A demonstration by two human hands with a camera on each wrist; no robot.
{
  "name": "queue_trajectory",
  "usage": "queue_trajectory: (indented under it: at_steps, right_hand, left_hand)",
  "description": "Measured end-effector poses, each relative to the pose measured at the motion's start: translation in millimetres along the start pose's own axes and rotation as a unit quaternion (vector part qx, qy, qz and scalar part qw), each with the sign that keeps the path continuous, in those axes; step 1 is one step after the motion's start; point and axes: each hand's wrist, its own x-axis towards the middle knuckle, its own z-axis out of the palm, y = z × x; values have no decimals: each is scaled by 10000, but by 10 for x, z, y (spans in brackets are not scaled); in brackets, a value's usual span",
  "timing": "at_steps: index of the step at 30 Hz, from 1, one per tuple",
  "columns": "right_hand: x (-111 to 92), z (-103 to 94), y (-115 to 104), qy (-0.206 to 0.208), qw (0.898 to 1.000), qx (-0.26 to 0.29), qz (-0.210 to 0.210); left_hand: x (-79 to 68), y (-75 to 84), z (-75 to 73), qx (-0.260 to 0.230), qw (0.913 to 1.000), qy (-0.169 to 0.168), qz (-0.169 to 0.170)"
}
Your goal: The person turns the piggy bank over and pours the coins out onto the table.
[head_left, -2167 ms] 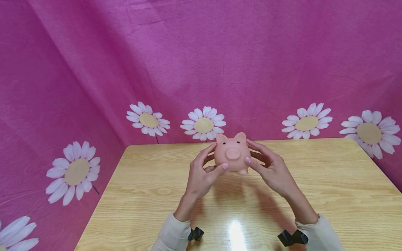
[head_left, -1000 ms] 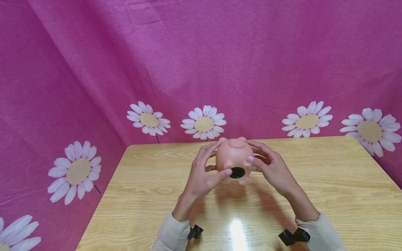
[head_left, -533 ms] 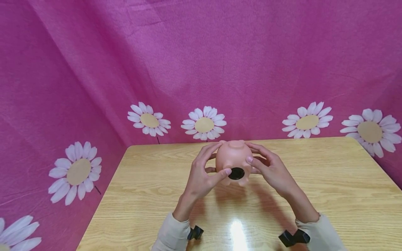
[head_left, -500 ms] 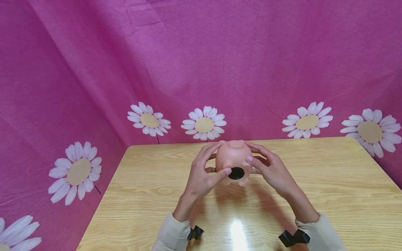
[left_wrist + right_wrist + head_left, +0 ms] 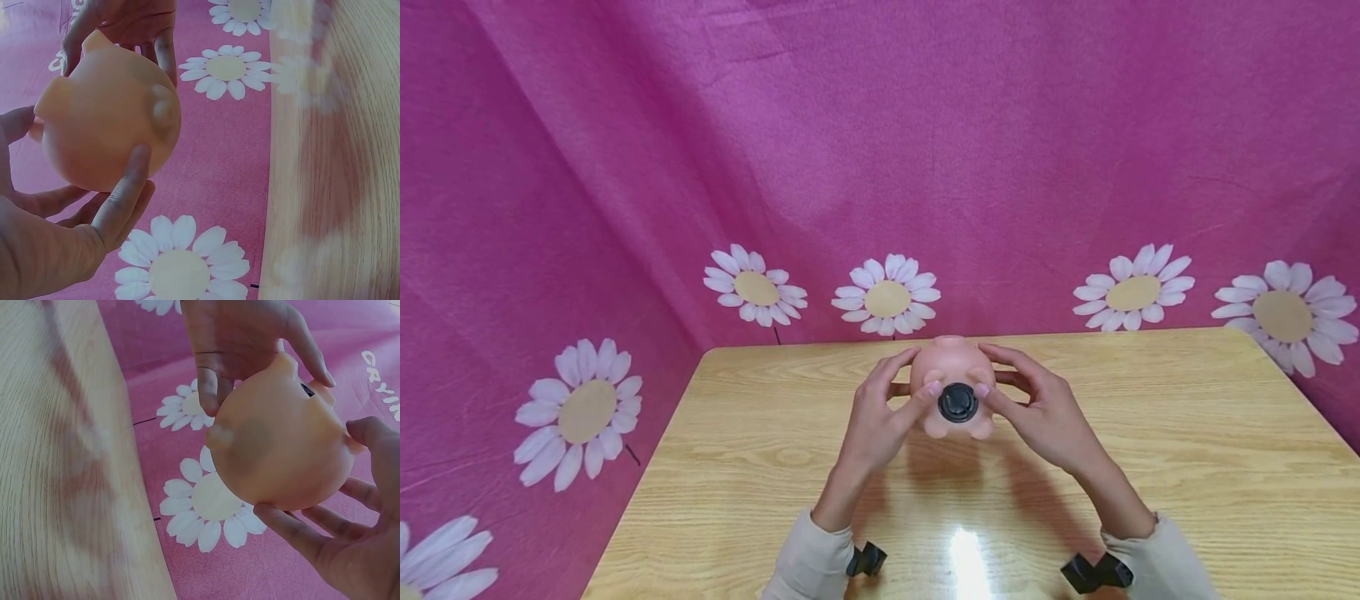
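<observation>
A pink piggy bank (image 5: 953, 360) is held off the tabletop, tipped back so that its feet and underside face the head camera. A round black plug (image 5: 958, 403) sits in its belly. My left hand (image 5: 874, 421) grips one side, its thumb by the plug's left edge. From the other side my right hand (image 5: 1051, 421) grips it, thumb tip at the plug's right edge. In the left wrist view the pig's smooth round body (image 5: 106, 119) lies between both hands. A sliver of the black plug (image 5: 308, 390) shows between the feet in the right wrist view.
Below the hands stretches a light wooden table (image 5: 760, 467), with shadows and a bright reflection. A magenta cloth (image 5: 880, 150) with white daisies hangs behind it and along the left side. Black wrist devices (image 5: 867, 559) stick out by the beige sleeves (image 5: 812, 557).
The pig's face pointed at the head camera at first; it has since tipped back, bringing the underside into view. Lately the plug has turned further toward the camera, and my right thumb has moved beside it.
</observation>
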Motion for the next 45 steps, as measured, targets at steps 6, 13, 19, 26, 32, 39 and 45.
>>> queue_trajectory:
  at_steps: [6, 13, 19, 26, 32, 39, 45]
  right_hand:
    - [-12, -3, -11, 110, 9999, -54, 42]
    - [-22, -3, -29, 34, 9986, 399, 358]
    - [-21, -18, -51, -26, 9962, 462, 742]
    - [-1, -33, -24, -151, 9922, 738, 991]
    - [5, -36, -9, -247, 9892, 1032, 1016]
    - [18, -26, -19, -191, 9866, 1200, 1088]
    - [27, -18, -15, -252, 9828, 1489, 1060]
  left_hand:
    - [-6, -2, -6, 123, 9998, -138, -2]
    - [-15, 5, -14, 337, 9991, -194, 181]
    - [-27, 18, -17, 115, 9992, -324, 198]
    - [-12, 16, -23, 74, 9966, -453, 680]
    - [8, -6, -38, 245, 9921, -818, 922]
    - [12, -2, -28, 473, 9895, -994, 939]
    - [5, -18, -24, 565, 9897, -913, 948]
